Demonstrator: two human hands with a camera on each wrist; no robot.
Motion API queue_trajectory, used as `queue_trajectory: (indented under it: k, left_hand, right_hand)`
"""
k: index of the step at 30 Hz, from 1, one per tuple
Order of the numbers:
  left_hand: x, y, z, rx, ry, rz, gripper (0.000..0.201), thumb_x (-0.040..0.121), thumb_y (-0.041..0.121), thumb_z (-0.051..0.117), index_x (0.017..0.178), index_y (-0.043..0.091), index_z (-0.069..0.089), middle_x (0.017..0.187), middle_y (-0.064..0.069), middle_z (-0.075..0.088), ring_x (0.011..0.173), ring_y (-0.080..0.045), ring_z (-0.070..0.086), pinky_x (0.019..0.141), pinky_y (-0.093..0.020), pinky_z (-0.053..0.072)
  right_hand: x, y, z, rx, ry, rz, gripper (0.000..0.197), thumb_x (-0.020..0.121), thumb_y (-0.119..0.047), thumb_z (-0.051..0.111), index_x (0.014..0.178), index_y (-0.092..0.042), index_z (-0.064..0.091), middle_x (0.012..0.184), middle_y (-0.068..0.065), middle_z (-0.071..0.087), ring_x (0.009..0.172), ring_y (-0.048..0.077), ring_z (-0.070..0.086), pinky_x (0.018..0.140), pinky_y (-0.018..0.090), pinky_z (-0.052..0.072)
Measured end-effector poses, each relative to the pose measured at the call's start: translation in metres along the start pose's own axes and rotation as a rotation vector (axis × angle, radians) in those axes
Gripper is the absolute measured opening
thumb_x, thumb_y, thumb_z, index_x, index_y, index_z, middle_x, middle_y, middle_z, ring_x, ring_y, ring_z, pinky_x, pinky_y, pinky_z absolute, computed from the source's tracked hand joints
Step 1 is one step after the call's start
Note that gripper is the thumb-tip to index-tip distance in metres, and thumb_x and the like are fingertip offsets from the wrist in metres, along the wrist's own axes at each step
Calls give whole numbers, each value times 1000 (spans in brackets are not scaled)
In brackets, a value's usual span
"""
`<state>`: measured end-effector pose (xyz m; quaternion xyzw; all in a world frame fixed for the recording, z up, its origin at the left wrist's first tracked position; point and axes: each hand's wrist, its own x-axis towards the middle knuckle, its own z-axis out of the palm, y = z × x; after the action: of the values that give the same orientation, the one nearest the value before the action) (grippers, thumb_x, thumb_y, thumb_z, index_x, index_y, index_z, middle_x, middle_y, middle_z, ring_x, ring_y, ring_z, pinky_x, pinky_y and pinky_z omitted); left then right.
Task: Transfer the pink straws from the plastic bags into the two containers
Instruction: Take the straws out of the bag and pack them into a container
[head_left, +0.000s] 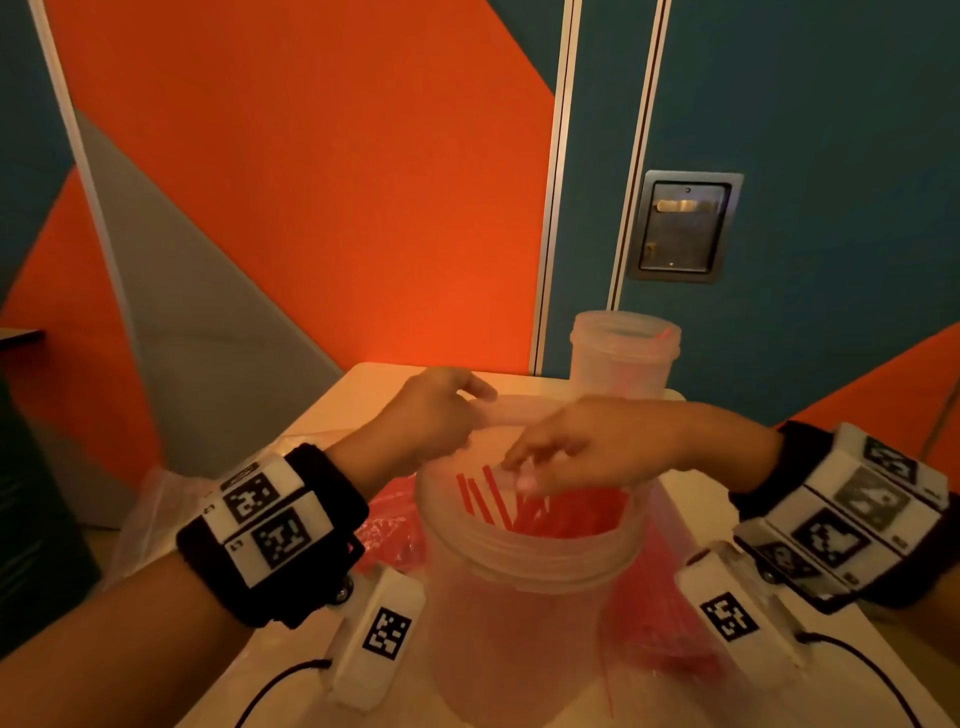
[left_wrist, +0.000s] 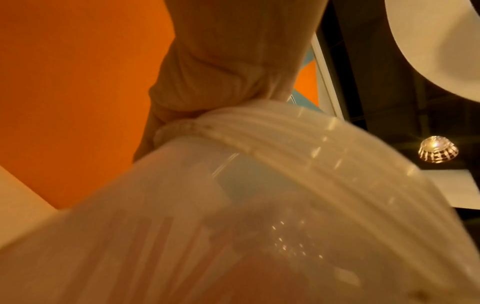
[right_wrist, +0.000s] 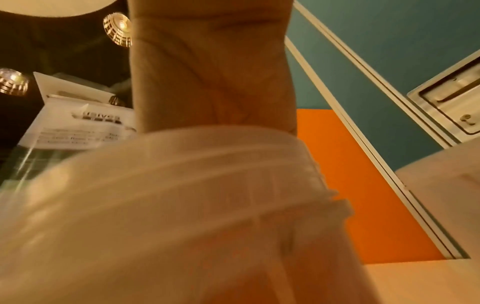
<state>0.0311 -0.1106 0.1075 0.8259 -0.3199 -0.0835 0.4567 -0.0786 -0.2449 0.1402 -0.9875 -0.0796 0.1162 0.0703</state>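
A translucent container (head_left: 524, 571) stands near me at the table's middle, with several pink straws (head_left: 550, 512) leaning inside. My left hand (head_left: 441, 415) grips its far-left rim, fingers curled over the edge; the left wrist view shows the left hand (left_wrist: 221, 72) against the ribbed container (left_wrist: 259, 205). My right hand (head_left: 566, 447) reaches over the mouth, its fairly straight fingers pointing down and touching the straw tops. A second container (head_left: 623, 358) stands behind. Plastic bags with pink straws lie left (head_left: 387, 519) and right (head_left: 660, 603) of the near container.
The pale table (head_left: 374, 384) ends just behind the second container, against an orange and teal wall. A metal latch plate (head_left: 683, 226) is set in the teal panel. A crumpled clear bag (head_left: 156, 509) hangs over the table's left edge.
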Motion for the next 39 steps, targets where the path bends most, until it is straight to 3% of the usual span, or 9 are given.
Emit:
queue_trajectory:
  k: [3, 6, 9, 12, 15, 20, 28, 35, 39]
  left_hand:
    - [1, 15, -7, -84, 115, 187, 41, 79, -18, 42, 89, 17, 61, 86, -3, 66, 70, -14, 58, 57, -21, 46]
    - [-4, 30, -9, -50, 288, 436, 41, 80, -11, 49, 101, 19, 67, 93, 8, 67, 89, -7, 65, 78, -25, 53]
    - [-12, 29, -2, 29, 415, 607, 38, 83, -5, 51, 107, 19, 69, 97, 13, 68, 94, -1, 62, 81, -19, 49]
    - [-12, 17, 5, 89, 468, 642, 37, 87, -2, 52, 109, 23, 69, 100, 6, 73, 80, -12, 66, 72, -26, 49]
    - [-8, 13, 10, 42, 453, 629, 36, 87, -2, 54, 109, 22, 69, 101, 6, 72, 88, -6, 65, 76, -23, 50]
    - [-8, 12, 18, 80, 454, 698, 35, 85, 4, 51, 108, 22, 70, 88, 3, 74, 54, -13, 56, 54, -16, 41]
    - [5, 8, 21, 88, 420, 619, 35, 88, -2, 53, 110, 20, 69, 93, 2, 74, 60, -1, 57, 59, -17, 44]
    - [53, -1, 11, 20, 488, 245, 49, 75, -9, 45, 107, 19, 70, 107, -5, 71, 102, -23, 63, 84, -33, 51]
    - [82, -5, 11, -67, 508, 7, 25, 92, 12, 51, 108, 17, 69, 92, -5, 67, 67, -14, 57, 55, -24, 41]
  right_hand:
    - [1, 3, -11, 220, 347, 27, 35, 93, -40, 49, 120, -20, 57, 128, -1, 57, 116, 16, 53, 97, 27, 41]
    - [6, -3, -1, 58, 198, -1, 61, 93, -39, 50, 146, -23, 24, 147, -1, 37, 132, 18, 40, 107, 25, 31]
    - [7, -8, 9, -49, 47, -54, 49, 92, -37, 54, 136, -18, 43, 133, 5, 51, 116, 17, 50, 100, 30, 38]
    - [12, 0, 2, 52, 446, 37, 28, 90, -36, 55, 108, -17, 65, 110, 3, 54, 96, 12, 49, 89, 28, 40]
    - [24, 1, 10, 95, 656, 95, 40, 87, -40, 56, 120, -17, 52, 122, 2, 53, 110, 18, 51, 93, 36, 42]
    - [30, -4, 39, -125, -90, 18, 44, 99, -35, 36, 137, -15, 43, 143, 7, 44, 129, 26, 41, 108, 34, 29]
    - [14, 5, 26, -44, -69, 41, 39, 102, -29, 29, 133, -16, 50, 135, 1, 50, 124, 19, 43, 97, 20, 26]
    - [-8, 26, -9, 665, 782, 56, 24, 92, -10, 49, 89, -25, 68, 96, -10, 68, 96, 15, 65, 92, 32, 48]
    - [-26, 60, -2, 588, 1074, 286, 17, 88, -18, 54, 77, -19, 67, 81, 2, 68, 79, 20, 65, 78, 38, 51]
